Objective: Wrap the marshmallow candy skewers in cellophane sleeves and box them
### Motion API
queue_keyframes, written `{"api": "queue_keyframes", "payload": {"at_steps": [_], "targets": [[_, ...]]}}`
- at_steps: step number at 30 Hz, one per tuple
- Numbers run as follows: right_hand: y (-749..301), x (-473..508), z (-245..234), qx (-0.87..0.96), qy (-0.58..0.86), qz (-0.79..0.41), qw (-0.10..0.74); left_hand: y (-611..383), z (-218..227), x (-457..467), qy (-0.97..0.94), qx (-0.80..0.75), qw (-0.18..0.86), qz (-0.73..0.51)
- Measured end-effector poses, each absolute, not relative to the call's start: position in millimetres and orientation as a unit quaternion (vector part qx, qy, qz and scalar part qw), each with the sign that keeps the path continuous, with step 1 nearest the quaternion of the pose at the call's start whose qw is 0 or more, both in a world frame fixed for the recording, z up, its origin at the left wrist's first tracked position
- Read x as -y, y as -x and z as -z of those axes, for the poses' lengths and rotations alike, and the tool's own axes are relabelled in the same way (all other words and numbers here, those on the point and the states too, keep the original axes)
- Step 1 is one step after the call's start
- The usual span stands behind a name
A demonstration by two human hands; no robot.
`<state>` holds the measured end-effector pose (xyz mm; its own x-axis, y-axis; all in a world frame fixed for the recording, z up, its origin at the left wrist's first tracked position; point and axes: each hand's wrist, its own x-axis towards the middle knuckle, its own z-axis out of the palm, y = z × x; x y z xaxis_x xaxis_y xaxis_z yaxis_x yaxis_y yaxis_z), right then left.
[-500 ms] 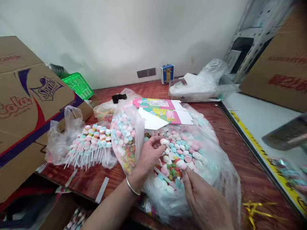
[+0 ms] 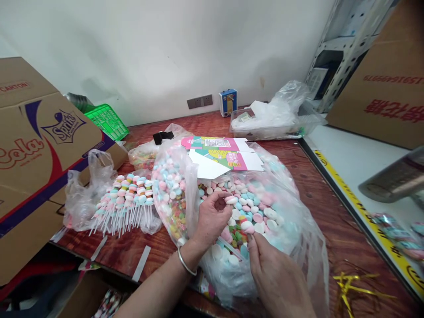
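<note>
Over an open plastic bag, my left hand (image 2: 212,218) pinches a pink-and-white marshmallow (image 2: 231,200) between thumb and fingertips. My right hand (image 2: 276,269) is closed, thumb on top, just below a candy skewer (image 2: 247,226) with a pink-and-white marshmallow and a colourful gummy on it. Its stick is mostly hidden by the fingers. Beneath both hands lie loose pastel marshmallows (image 2: 257,218) and a pile of fruit-coloured gummies (image 2: 239,236). A white stick (image 2: 231,249) rests across the candy between the hands.
Finished marshmallow skewers (image 2: 132,194) lie in rows at the left, beside a large cardboard carton (image 2: 49,145). A printed folded box (image 2: 225,154) rests on the candy bag. At the back stands a clear plastic tray (image 2: 261,130); gold twist ties (image 2: 347,287) lie at right.
The view has shifted slightly. Both hands keep their holds, the skewer and the left hand's marshmallow staying close together but apart.
</note>
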<state>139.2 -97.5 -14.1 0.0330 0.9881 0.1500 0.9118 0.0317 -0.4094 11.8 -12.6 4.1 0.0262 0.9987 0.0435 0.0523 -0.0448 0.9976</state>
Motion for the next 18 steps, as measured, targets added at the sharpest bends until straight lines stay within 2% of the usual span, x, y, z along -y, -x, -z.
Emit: {"api": "queue_keyframes", "payload": {"at_steps": [7, 13, 18], "targets": [[-134, 96, 12, 0.680, 0.698, -0.121, 0.190, -13, 3, 14, -0.560, -0.498, 0.450, -0.486], [-131, 97, 23, 0.682, 0.685, -0.113, 0.230, -12, 6, 24, -0.580, -0.488, 0.452, -0.471], [-128, 96, 32, 0.666, 0.679, -0.108, 0.290, -14, 13, 41, -0.629, -0.490, 0.405, -0.449]]}}
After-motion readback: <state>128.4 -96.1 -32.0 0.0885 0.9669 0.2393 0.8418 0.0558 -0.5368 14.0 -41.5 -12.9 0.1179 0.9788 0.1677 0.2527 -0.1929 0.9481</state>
